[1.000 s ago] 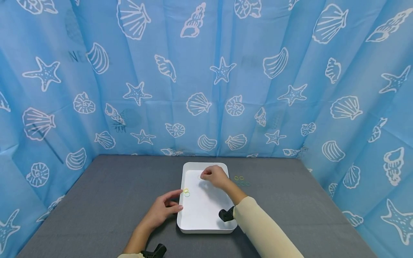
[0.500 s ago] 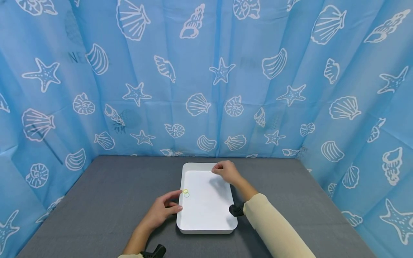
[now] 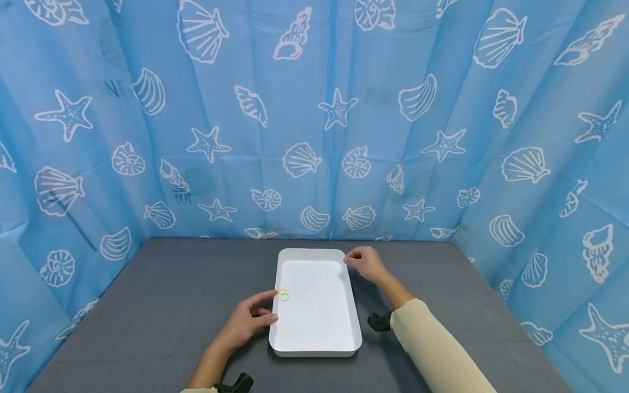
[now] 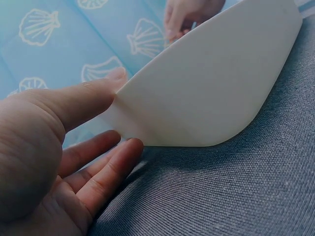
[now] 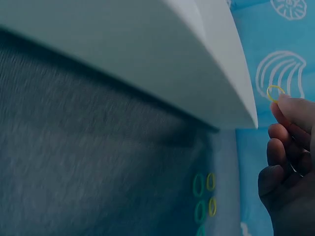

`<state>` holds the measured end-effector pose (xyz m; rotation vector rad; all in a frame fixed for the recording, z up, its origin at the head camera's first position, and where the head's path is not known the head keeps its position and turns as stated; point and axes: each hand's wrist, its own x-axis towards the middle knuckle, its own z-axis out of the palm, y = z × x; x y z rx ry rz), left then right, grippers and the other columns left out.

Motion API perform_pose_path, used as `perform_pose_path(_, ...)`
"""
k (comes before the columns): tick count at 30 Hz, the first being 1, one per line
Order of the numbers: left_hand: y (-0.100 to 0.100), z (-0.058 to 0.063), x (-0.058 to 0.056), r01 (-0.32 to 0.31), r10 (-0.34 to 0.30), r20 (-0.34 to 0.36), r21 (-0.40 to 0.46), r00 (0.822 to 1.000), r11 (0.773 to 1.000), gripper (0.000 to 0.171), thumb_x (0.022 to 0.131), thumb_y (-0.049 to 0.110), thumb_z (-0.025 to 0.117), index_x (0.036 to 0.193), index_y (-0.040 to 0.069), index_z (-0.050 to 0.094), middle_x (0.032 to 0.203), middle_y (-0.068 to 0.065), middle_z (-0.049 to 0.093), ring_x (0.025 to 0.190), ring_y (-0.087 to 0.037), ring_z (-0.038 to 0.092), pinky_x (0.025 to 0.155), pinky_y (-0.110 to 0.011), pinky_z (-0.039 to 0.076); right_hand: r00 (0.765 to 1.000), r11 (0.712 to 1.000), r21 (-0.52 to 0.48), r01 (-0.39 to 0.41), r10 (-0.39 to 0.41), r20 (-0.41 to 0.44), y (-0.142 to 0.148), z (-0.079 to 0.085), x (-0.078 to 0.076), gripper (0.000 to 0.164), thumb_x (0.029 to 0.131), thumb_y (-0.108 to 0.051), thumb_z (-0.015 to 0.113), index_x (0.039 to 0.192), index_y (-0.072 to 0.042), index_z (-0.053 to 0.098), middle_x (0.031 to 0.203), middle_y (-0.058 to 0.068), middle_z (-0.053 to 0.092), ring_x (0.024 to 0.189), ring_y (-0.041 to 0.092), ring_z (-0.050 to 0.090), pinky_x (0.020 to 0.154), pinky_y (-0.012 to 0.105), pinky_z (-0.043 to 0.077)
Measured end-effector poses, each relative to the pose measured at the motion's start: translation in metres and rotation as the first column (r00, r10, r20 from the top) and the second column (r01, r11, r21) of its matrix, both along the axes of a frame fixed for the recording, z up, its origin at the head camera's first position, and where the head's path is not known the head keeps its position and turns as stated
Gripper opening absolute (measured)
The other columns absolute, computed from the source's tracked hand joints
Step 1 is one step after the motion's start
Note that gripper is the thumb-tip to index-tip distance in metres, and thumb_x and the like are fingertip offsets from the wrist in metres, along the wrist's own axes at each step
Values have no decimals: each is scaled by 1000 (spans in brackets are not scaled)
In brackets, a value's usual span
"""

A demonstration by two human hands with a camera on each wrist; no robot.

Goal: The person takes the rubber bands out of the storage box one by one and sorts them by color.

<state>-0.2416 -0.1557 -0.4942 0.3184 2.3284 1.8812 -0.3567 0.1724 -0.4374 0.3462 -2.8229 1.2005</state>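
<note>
My right hand [image 3: 367, 262] is at the far right corner of the white tray [image 3: 314, 322]. Between thumb and index finger it pinches a small yellow rubber band [image 5: 268, 92], a thin ring that shows in the right wrist view. A yellow band [image 3: 282, 291] and a green band [image 3: 285, 298] lie overlapping inside the tray at its left side. My left hand [image 3: 245, 321] touches that side from outside with extended fingers. In the left wrist view its thumb [image 4: 93, 96] is at the rim and the other fingertips are against the outer wall [image 4: 206, 83].
On the grey cloth right of the tray lie two yellow bands [image 5: 210, 182] and several green bands [image 5: 198, 185], partly hidden by my right hand in the head view. A blue curtain [image 3: 314, 136] with white shells hangs behind the table [image 3: 206, 273].
My right hand has moved right, from over the tray's inside to its far right corner, with fingers still pinched. My left hand and the tray have stayed in place.
</note>
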Motion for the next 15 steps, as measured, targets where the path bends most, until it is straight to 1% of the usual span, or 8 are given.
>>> perform_pose_path(4,-1,0,0,1,-1,-2,-1,1000,1000,58,86,13,75,139,5,53,133,-21,53,91,-24,61,74,-29,50,1000,1000,1,6,-6,-26,11,-5,2,12,93,-12,66,92,-1,72,80,2,65,67,17,54,60,33,44)
perform_pose_path(8,-1,1,2,7,-7,-12,13,1000,1000,58,86,12,75,139,3,52,133,-23,52,91,-24,62,73,-29,50,999,1000,2,4,-4,-35,22,-9,2,14,93,-14,67,91,-2,72,82,4,66,68,19,54,61,34,44)
perform_pose_path(11,0,3,3,10,-10,-15,29,1000,1000,58,86,11,75,139,2,51,133,-24,52,91,-24,62,73,-29,50,998,1000,-8,-15,15,-57,32,-12,4,17,93,-18,68,88,-3,73,81,5,66,67,18,53,60,35,43)
perform_pose_path(12,0,3,3,11,-11,-17,29,1000,1000,58,86,11,75,139,2,51,133,-24,52,91,-23,62,73,-29,50,996,999,-14,-30,29,-82,34,-12,5,17,92,-19,68,86,-4,72,79,4,66,65,18,52,59,34,43)
perform_pose_path(15,0,3,3,13,-13,-17,23,1000,1000,58,86,12,75,139,3,51,133,-23,52,90,-22,62,73,-28,50,993,999,-17,-45,43,-111,42,-15,8,19,92,-20,68,82,-4,72,77,3,65,63,16,52,57,33,42)
